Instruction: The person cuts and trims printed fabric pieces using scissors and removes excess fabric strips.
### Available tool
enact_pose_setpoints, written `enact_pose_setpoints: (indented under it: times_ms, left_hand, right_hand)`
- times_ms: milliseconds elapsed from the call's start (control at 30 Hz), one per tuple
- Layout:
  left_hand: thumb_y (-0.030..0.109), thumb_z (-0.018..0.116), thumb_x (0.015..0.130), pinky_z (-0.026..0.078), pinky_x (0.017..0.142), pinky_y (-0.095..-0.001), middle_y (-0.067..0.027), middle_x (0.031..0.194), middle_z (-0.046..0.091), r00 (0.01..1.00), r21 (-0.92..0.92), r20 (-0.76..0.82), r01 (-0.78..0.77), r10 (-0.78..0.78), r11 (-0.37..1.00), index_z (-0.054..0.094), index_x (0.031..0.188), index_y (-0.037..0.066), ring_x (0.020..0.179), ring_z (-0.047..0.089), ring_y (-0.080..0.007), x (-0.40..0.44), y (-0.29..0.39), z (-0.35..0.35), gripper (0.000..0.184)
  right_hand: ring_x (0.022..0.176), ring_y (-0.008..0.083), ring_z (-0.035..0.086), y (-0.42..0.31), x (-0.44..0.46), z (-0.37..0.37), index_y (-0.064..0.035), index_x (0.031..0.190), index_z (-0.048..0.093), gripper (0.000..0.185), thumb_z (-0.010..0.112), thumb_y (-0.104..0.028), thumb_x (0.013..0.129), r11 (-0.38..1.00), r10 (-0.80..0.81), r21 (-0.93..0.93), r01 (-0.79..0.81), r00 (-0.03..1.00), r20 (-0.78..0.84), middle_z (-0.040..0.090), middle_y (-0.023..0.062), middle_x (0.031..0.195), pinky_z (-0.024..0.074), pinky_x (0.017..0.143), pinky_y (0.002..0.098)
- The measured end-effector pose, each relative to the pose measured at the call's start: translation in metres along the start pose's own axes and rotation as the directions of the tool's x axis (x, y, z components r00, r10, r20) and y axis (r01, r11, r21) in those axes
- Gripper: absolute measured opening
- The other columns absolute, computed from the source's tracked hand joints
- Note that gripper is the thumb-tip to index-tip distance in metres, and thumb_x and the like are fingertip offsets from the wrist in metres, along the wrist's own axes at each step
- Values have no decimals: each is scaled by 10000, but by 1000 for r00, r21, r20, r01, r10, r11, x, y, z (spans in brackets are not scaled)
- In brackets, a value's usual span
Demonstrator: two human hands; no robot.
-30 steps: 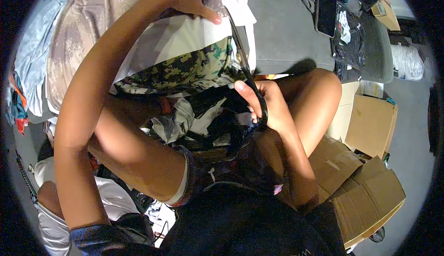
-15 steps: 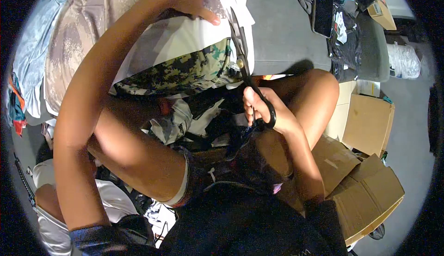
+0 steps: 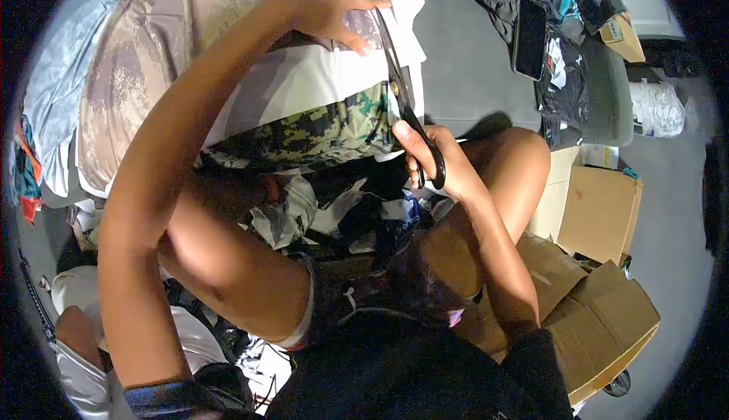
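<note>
Scissors edge farther up the cloth, our right hand gripping them, apparently mid-cut; the next snip calls for our wide-spread left hand steady

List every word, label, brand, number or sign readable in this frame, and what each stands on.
No text reads with certainty.
Crumpled blue-and-white material between the legs: apparent lettering, too blurred.
Black fabric shirt: pale marks at the bottom edge, unreadable.
Small brown cardboard box, upper right: label too small.
</note>
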State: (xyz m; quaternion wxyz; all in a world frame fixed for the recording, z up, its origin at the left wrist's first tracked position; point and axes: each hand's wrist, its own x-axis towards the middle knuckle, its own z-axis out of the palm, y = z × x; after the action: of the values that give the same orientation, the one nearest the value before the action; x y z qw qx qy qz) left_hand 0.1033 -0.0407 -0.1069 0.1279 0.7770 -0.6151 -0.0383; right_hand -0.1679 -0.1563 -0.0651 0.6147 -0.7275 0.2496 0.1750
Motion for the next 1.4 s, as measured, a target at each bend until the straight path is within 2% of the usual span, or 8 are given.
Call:
enact_pose_setpoints:
  times_ms: [100,167,300,567,767,867,1167,1400]
  left_hand:
    - [575,701,650,158,1073,-517,27,1513,260,999,22,30,14,-14,1000,389,1399,303,1398,209,-269,2,-2,2,855]
    - [491,702,660,154,1061,-573,-30,1530,227,999,14,46,10,-11,1000,349,1429,265,1416,151,-296,3,-4,4,876]
    - [499,697,661,149,1065,-571,-28,1535,213,999,51,37,-26,24,998,340,1434,262,1419,139,-294,4,-6,3,883]
    - [527,692,664,123,1086,-551,-26,1540,192,995,70,97,16,-23,997,327,1440,256,1428,100,-286,4,-2,-5,900]
    - [545,691,662,145,1081,-547,-33,1537,201,996,110,85,18,-28,994,332,1438,248,1425,117,-285,4,-1,-4,906]
    - [551,694,657,155,1079,-544,-39,1535,207,998,87,54,-28,23,996,332,1438,246,1423,124,-286,5,-8,2,913]
    - [529,707,642,155,1085,-532,-42,1532,215,996,66,85,6,-12,998,339,1434,245,1422,129,-291,4,-2,-4,918]
    - [534,707,635,143,1092,-532,-38,1534,210,995,57,97,24,-29,998,334,1438,242,1423,126,-290,4,-2,-3,932]
  right_hand:
    - [399,98,478,-1,2,1,-55,605,488,571,597,-563,840,999,-18,-51,17,1000,-22,464,9,504,390,380,250]
    - [386,96,464,-1,1,3,-62,573,477,568,620,-547,833,998,5,-69,-10,997,-78,442,-7,485,377,369,252]
    - [374,94,458,-2,1,4,-72,533,465,572,635,-532,829,996,-6,-86,-2,995,-99,432,-16,457,369,364,254]
    - [367,96,458,-6,-2,3,-84,504,457,574,645,-518,828,990,16,-137,-35,991,-133,434,-11,430,365,361,263]
    - [364,90,447,-6,-3,3,-86,503,444,582,641,-526,827,994,29,-98,-40,993,-118,419,-19,437,356,354,252]
    - [362,90,444,-4,-2,2,-85,511,444,583,646,-538,818,997,38,-69,-46,993,-108,417,-18,441,357,352,248]
    - [359,103,460,-3,-3,-1,-73,526,472,580,666,-551,792,995,62,-70,-72,990,-128,432,-6,435,371,351,247]
    - [358,100,463,-2,-4,-3,-68,522,482,570,655,-526,814,994,54,-85,-63,993,-106,440,-2,435,370,350,245]
